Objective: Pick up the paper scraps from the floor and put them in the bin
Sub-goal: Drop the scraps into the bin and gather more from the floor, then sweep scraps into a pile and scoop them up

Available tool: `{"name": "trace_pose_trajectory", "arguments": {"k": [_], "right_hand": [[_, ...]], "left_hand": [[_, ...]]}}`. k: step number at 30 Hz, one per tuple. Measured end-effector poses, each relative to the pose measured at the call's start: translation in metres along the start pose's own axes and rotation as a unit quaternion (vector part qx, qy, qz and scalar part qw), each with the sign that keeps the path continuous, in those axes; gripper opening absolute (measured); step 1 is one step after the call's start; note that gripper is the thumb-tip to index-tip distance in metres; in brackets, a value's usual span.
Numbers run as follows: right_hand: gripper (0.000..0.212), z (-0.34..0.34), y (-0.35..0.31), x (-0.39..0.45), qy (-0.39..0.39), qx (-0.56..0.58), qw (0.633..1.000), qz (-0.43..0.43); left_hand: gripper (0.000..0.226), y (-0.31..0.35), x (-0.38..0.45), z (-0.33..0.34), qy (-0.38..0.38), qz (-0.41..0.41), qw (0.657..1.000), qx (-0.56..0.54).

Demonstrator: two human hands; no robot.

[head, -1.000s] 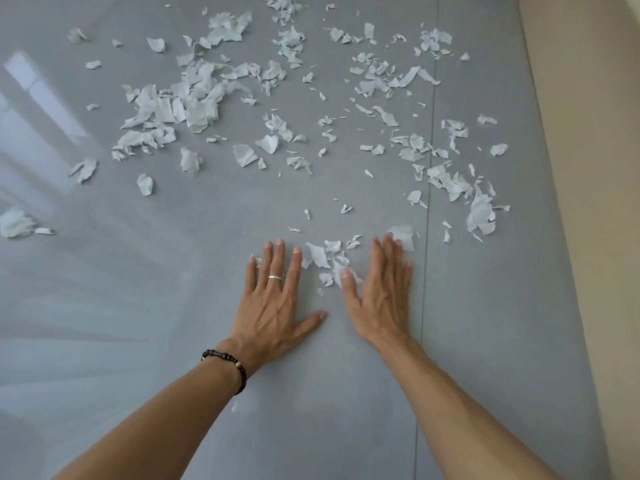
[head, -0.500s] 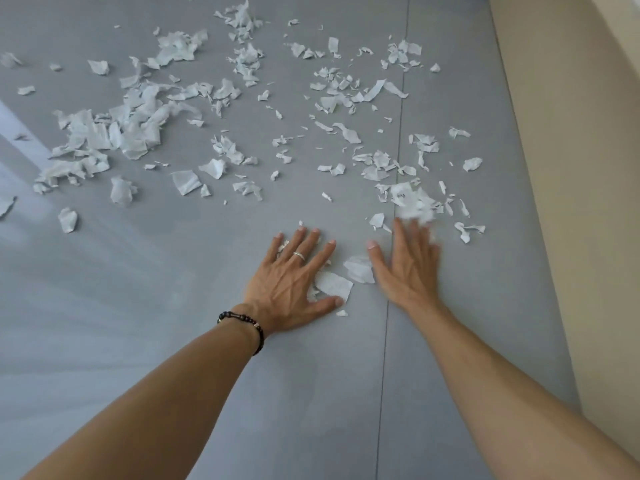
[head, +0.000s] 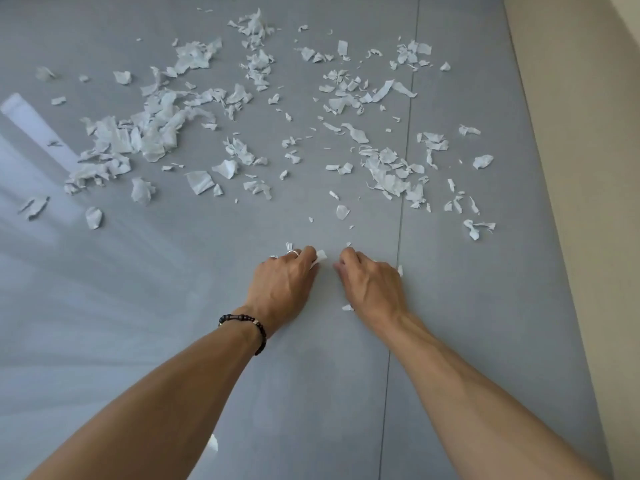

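Observation:
Several white paper scraps lie scattered over the glossy grey floor (head: 173, 289), thickest in a pile at the left (head: 138, 140) and a looser cluster at the right (head: 391, 174). My left hand (head: 284, 282), with a ring and a beaded bracelet, rests on the floor with its fingers curled round gathered paper scraps (head: 320, 258) that poke out at the fingertips. My right hand (head: 372, 285) sits just beside it, fingers curled over more scraps, with bits showing at its edges (head: 347, 308). No bin is in view.
A beige wall (head: 581, 168) runs along the right side, close to the rightmost scraps. A tile joint (head: 398, 244) crosses the floor just right of my right hand. One stray scrap (head: 212, 442) lies by my left forearm. A bright window reflection lies at the left.
Both hands went from lying flat with spread fingers to curled fists, raking the nearby scraps in under the fingers. The two hands have also drawn closer together.

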State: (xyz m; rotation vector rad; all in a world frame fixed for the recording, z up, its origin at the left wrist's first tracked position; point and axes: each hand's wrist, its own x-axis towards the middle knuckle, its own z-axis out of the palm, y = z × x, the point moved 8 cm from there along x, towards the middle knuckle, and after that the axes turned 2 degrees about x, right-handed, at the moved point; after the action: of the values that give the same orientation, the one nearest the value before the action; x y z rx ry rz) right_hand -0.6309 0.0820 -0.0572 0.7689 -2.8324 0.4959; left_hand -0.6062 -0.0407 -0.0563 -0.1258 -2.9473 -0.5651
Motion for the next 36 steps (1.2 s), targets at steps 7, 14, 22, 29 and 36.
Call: {"name": "trace_pose_trajectory", "arguments": {"k": [7,14,22,29,36], "right_hand": [[0.017,-0.003,-0.015,0.006,-0.051,0.230,0.939,0.250],[0.020,-0.046,-0.142,0.035,-0.070,0.516,0.791,0.321],[0.020,-0.107,-0.375,0.074,-0.162,0.542,0.811,0.149],[0.021,-0.123,-0.598,0.065,-0.268,0.502,0.823,0.001],[0.021,-0.097,-0.775,0.015,-0.354,0.438,0.816,-0.131]], "left_hand": [[0.021,-0.045,-0.024,-0.065,0.002,-0.206,0.951,-0.229],[0.023,-0.095,-0.084,-0.162,0.027,-0.326,0.876,-0.353],[0.025,-0.182,-0.183,-0.350,0.170,-0.395,0.805,-0.409],[0.024,-0.271,-0.330,-0.486,0.320,-0.430,0.758,-0.370],[0.026,-0.353,-0.498,-0.532,0.401,-0.521,0.714,-0.243]]}}
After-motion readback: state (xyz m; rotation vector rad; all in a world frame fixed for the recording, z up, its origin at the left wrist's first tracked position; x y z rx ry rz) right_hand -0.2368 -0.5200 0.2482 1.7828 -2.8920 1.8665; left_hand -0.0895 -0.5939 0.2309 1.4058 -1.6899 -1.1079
